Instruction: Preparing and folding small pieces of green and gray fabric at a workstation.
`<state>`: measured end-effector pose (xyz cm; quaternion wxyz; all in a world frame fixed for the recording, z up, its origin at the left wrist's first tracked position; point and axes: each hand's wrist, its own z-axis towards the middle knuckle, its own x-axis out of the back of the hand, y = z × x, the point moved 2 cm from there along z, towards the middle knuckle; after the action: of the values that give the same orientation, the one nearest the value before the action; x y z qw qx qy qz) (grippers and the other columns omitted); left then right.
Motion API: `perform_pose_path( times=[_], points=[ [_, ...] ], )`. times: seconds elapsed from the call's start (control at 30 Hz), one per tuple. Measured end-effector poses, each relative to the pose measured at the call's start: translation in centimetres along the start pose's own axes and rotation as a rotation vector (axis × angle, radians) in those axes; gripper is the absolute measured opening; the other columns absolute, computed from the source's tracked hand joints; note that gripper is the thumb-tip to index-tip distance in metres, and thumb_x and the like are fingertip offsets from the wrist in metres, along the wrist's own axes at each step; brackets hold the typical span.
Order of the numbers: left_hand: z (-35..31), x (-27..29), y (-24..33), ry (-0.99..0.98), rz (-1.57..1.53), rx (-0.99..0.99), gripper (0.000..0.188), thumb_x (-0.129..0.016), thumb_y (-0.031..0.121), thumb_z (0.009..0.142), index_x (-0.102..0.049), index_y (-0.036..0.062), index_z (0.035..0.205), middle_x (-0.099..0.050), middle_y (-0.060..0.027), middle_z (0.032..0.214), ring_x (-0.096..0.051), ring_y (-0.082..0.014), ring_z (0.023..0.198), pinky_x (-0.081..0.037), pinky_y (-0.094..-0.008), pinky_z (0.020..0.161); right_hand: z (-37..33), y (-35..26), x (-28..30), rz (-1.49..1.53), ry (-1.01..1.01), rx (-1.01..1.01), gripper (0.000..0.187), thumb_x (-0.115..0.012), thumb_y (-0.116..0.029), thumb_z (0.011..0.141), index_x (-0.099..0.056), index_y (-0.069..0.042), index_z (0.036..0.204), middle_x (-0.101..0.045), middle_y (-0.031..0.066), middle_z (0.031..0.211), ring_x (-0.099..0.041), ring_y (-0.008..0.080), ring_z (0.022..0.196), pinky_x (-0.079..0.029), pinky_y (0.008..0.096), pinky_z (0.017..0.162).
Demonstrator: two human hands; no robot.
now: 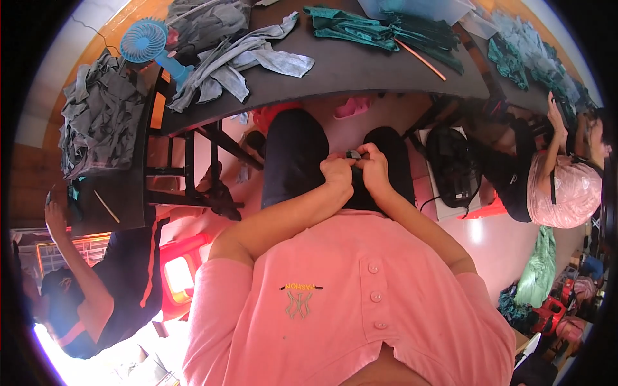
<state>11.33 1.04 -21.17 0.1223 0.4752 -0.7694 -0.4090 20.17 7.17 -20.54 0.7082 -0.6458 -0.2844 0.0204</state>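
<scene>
Over my lap, my left hand (337, 174) and my right hand (374, 170) meet with their fingertips closed together. Between them is a small dark grey piece (353, 154), pinched from both sides. Its kind is too small to make out, and the fingers cover most of it. Both hands are just in front of the table's near edge and lower than its top. On the dark table (277, 71) lie a loose pile of light grey cloth strips (241, 63) and a bundle of dark green velvety strips (360, 29). A thin orange-brown stick (421, 60) rests beside the green bundle.
A blue fan (145, 40) stands at the table's left, near a heap of grey cloth pieces (103, 116). A clear bin (418, 9) is at the back. One person (96, 289) sits at left, another (560, 186) at right. A black backpack (452, 168) is right of my knees.
</scene>
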Motion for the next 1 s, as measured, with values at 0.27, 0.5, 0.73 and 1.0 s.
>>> perform_pose_path(
  times=[0.27, 0.5, 0.73, 1.0],
  points=[
    [1.5, -0.7, 1.7, 0.062, -0.222, -0.022, 0.025, -0.060, -0.003, 0.078, -0.059, 0.0052, 0.101, -0.062, -0.0081, 0.095, -0.058, -0.0220, 0.089, -0.049, -0.0370, 0.077, 2.1, -0.3, -2.7, -0.126, 0.012, -0.021, 0.026, -0.055, -0.011, 0.077, -0.063, -0.003, 0.101, -0.067, 0.0219, 0.090, -0.065, 0.0389, 0.087, -0.049, 0.0445, 0.074],
    [0.2, 1.1, 0.7, -0.004, 0.016, 0.022, 0.024, -0.057, 0.004, 0.084, -0.059, 0.0106, 0.107, -0.062, -0.0065, 0.099, -0.060, -0.0231, 0.092, -0.049, -0.0430, 0.067, 0.4, -0.3, -2.3, -0.118, -0.008, 0.214, 0.019, -0.055, -0.015, 0.080, -0.060, -0.010, 0.098, -0.066, 0.0177, 0.078, -0.064, 0.0389, 0.072, -0.048, 0.0470, 0.063],
    [-1.4, 3.6, 2.1, -0.175, 0.052, 0.218, 0.030, -0.067, 0.003, 0.081, -0.055, 0.0040, 0.108, -0.060, -0.0078, 0.085, -0.060, -0.0230, 0.067, -0.048, -0.0396, 0.057, -0.3, -0.9, -1.1, -0.400, -0.031, 0.557, 0.016, -0.058, -0.016, 0.079, -0.061, -0.013, 0.094, -0.065, 0.0147, 0.072, -0.065, 0.0354, 0.067, -0.049, 0.0472, 0.059],
    [-1.9, 3.3, 2.7, -0.553, -0.060, 0.242, 0.018, -0.063, 0.010, 0.090, -0.056, 0.0042, 0.105, -0.064, -0.0105, 0.088, -0.062, -0.0229, 0.071, -0.049, -0.0356, 0.064, 0.5, -1.2, 1.5, 0.075, 0.002, 0.422, 0.008, -0.058, -0.007, 0.083, -0.062, -0.005, 0.091, -0.065, 0.0127, 0.074, -0.067, 0.0232, 0.068, -0.051, 0.0339, 0.062]
  ],
)
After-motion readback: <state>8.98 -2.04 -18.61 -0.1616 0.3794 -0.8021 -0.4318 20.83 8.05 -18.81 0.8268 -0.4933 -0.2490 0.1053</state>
